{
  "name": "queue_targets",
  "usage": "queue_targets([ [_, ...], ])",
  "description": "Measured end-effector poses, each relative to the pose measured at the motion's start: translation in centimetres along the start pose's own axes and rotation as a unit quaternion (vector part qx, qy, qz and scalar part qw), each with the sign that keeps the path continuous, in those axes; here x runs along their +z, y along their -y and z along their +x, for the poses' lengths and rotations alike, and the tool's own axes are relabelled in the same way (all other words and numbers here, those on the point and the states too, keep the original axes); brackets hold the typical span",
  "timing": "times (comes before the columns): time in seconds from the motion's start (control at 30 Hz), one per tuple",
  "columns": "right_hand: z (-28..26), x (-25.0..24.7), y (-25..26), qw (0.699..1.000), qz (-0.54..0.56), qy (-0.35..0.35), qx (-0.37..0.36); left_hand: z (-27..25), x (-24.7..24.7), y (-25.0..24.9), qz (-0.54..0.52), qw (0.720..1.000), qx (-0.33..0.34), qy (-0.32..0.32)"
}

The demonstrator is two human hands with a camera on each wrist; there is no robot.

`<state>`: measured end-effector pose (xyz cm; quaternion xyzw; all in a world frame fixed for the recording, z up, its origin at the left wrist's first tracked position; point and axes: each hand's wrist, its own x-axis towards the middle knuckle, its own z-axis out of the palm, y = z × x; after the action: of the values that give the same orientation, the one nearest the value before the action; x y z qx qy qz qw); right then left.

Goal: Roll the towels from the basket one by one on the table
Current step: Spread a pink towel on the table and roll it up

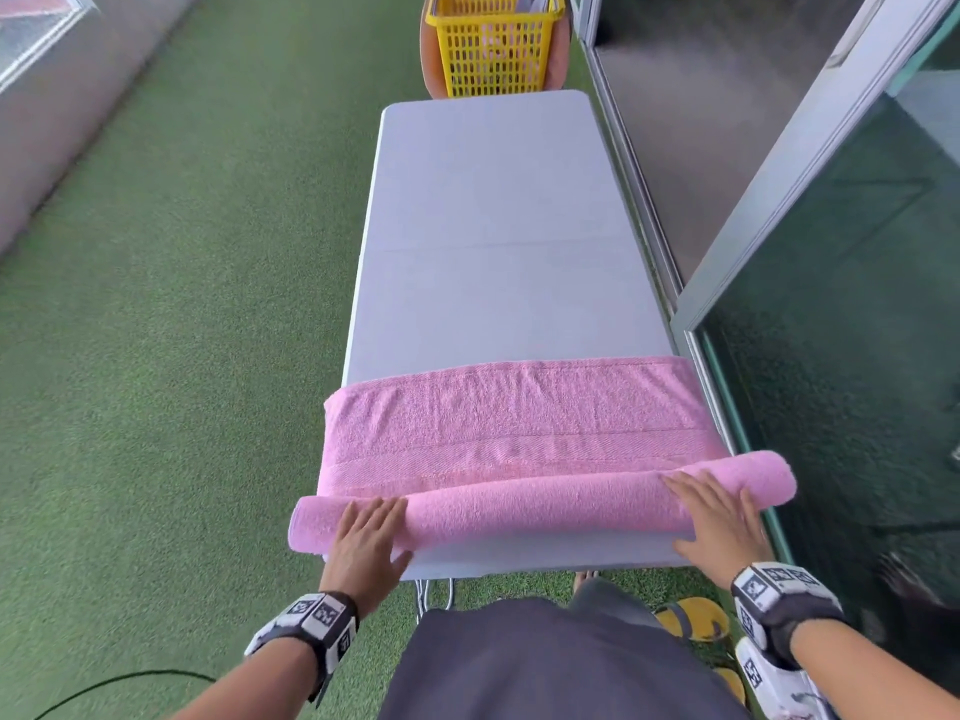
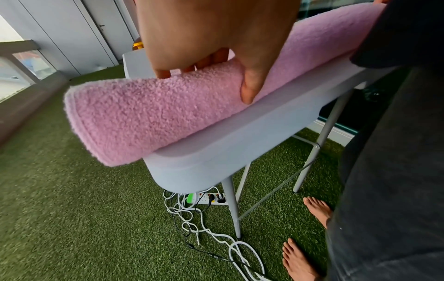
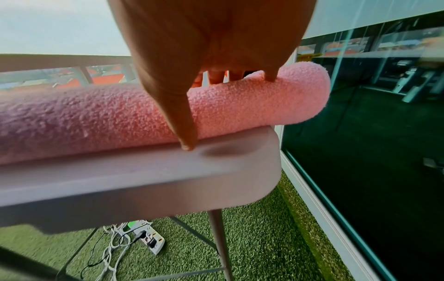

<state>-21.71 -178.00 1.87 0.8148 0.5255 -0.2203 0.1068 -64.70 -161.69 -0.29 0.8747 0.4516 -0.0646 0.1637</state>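
Nearest the viewer, 2 bare feet [image 2: 310, 235] stand on green artificial turf [image 1: 182, 304], beside a white power strip [image 2: 211, 198] with tangled white cables [image 2: 216, 235] under the table. Above them, the person's left hand [image 1: 366, 543] lies flat on the left part of a rolled section of pink terry towel [image 1: 519, 454]; its fingers [image 2: 211, 60] are straight over the top of the roll and its thumb rests against the roll's near side, gripping nothing. Likewise, the right hand [image 1: 719, 517] presses flat on the right part of the roll, fingers [image 3: 216, 77] extended, thumb tip reaching down to the tabletop. Both ends of the roll overhang the sides of the long pale grey plastic folding table [image 1: 493, 226]. Beyond the roll, the unrolled remainder of the towel lies flat across the table's near end. Farther on, past the table's far end, stands a yellow slotted plastic basket [image 1: 493, 49]; its contents cannot be made out. Along the right runs a glass partition [image 1: 831, 304].
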Motion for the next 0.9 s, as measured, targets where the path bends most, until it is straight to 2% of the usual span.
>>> queue_targets([
  [0.1, 1.0, -1.4, -0.1, 1.000, -0.020, -0.018, 0.016, 0.6, -0.9, 0.0, -0.009, 0.999, 0.027, -0.031],
  [0.17, 2.6, -3.1, -0.1, 1.000, -0.021, -0.006, 0.015, 1.8, -2.5, -0.1, 0.018, 1.000, 0.024, -0.007],
  [0.23, 4.2, -5.1, 0.0, 1.000, -0.015, 0.013, 0.015, 3.0, -3.5, 0.0, 0.012, 1.000, 0.004, 0.018],
  [0.3, 5.2, -5.9, 0.2, 1.000, 0.010, -0.025, 0.015, 3.9, -3.8, 0.1, -0.017, 0.999, -0.037, -0.006],
  [0.37, 5.3, -5.3, 0.1, 0.998, 0.041, -0.049, 0.002, 4.1, -3.5, 0.0, -0.015, 0.998, -0.049, 0.020],
  [0.4, 4.9, -4.7, 0.1, 0.999, 0.047, -0.023, -0.009, 3.8, -3.2, -0.1, -0.002, 0.999, -0.039, 0.036],
  [0.47, 3.8, -2.9, -0.2, 1.000, 0.011, 0.007, -0.028, 2.9, -2.5, -0.3, 0.029, 0.998, -0.015, 0.046],
  [0.53, 3.2, -1.7, -0.7, 0.999, -0.023, -0.012, -0.028, 2.5, -2.0, -0.6, 0.046, 0.998, -0.002, 0.030],
  [0.67, 5.2, -3.4, -1.1, 0.999, -0.008, -0.031, -0.019, 3.4, -2.8, -0.9, 0.046, 0.999, 0.014, -0.019],
  [0.8, 7.9, -5.9, -0.6, 0.997, 0.027, -0.069, -0.030, 4.5, -3.5, -1.1, -0.006, 0.998, -0.045, -0.031],
  [0.83, 8.2, -6.1, -0.4, 0.997, 0.035, -0.068, -0.030, 4.4, -3.3, -1.1, -0.020, 0.998, -0.048, -0.021],
  [0.9, 8.1, -6.0, -0.2, 0.999, 0.019, -0.023, -0.042, 3.9, -2.5, -0.9, -0.002, 1.000, -0.017, -0.007],
])
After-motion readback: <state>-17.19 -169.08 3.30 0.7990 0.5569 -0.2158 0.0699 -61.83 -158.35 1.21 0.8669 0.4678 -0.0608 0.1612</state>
